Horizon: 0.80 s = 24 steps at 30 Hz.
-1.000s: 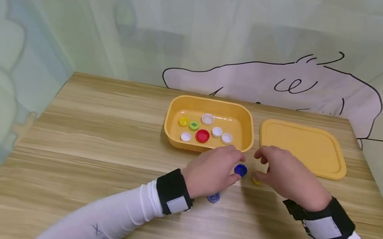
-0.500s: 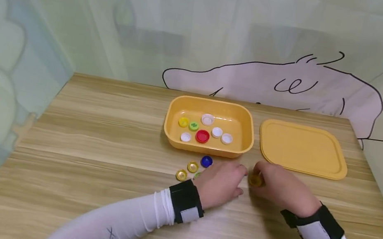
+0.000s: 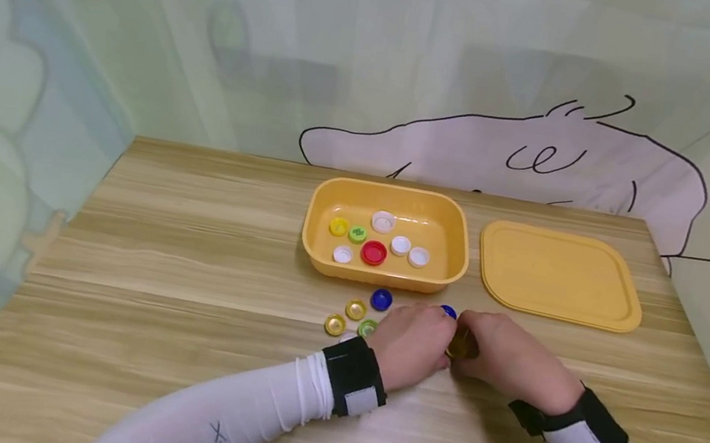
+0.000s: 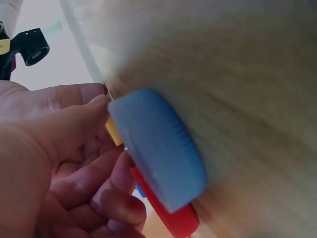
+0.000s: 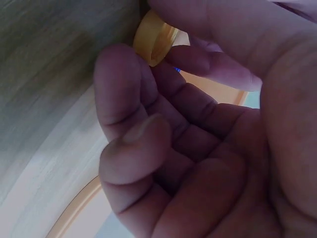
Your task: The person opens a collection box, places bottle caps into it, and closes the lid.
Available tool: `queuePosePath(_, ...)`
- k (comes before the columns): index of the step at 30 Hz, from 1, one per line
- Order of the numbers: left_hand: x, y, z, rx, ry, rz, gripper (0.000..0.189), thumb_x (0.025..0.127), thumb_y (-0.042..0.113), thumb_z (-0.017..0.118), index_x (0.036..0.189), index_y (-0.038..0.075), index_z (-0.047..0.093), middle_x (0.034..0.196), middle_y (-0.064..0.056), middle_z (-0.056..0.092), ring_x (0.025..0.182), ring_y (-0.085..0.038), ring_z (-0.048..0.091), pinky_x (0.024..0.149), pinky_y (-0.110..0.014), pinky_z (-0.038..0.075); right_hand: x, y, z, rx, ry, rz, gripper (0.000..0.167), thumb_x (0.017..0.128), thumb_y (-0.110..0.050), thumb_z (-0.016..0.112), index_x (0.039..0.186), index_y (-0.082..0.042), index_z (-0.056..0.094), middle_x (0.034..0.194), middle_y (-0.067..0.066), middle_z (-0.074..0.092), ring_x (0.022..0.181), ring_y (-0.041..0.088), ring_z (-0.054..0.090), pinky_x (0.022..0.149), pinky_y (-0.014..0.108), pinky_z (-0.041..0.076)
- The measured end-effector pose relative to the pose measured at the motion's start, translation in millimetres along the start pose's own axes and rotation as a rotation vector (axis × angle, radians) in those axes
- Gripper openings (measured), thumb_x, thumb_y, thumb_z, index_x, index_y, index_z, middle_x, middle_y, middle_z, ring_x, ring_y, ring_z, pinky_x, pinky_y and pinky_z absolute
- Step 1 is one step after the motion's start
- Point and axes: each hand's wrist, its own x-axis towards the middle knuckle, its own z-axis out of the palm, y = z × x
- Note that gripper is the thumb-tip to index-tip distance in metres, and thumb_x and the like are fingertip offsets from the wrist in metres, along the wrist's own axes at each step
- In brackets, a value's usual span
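Right-wrist view: the right hand (image 5: 208, 153) pinches a yellow cap (image 5: 147, 39) by its edge, likely for steadiness; whether the left hand (image 3: 411, 343) grips anything, I cannot tell.

Wood-grain counter (image 3: 199, 236) here's got a yellow tub (image 3: 381, 277), yellow lid (image 3: 559, 275) beside it, loose bottle caps (image 3: 356, 310) in front.

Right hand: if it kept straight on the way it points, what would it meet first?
Probably the left hand, just ahead of the right hand; the head view doesn't settle whether they touch.
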Motion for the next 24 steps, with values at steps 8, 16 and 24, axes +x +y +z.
queuePosePath(8,-0.5,-2.1,-0.5,0.0,0.006,0.003,0.021,0.094,0.037,0.077,0.101,0.018,0.074,0.091,0.006,0.066,0.078,-0.007,0.059,0.063,-0.022,0.048,-0.9,-2.9,-0.1,0.007,0.02,-0.005,0.024,0.081,-0.018,0.087,0.088,-0.016,0.064,0.078,-0.006,0.061,0.073,0.009,0.055,0.065,0.026,0.046)
queuePosePath(16,-5.0,-4.8,-14.1,-0.06,0.016,-0.018,0.024,0.095,0.037,0.075,0.107,0.017,0.072,0.089,0.007,0.063,0.074,-0.005,0.055,0.06,-0.018,0.042,-4.9,-11.7,-10.1,0.0,0.088,-0.053,0.023,0.081,-0.017,0.088,0.097,-0.012,0.071,0.083,-0.006,0.066,0.076,0.009,0.059,0.069,0.029,0.052)
queuePosePath(24,-8.2,-8.9,-40.2,-0.106,0.062,-0.049,0.023,0.097,0.037,0.074,0.107,0.017,0.071,0.092,0.006,0.064,0.081,-0.007,0.057,0.066,-0.02,0.048,-7.5,-24.4,-27.2,-0.028,0.229,-0.127,0.025,0.08,-0.012,0.088,0.099,-0.01,0.072,0.082,-0.006,0.068,0.074,0.008,0.059,0.066,0.028,0.053)
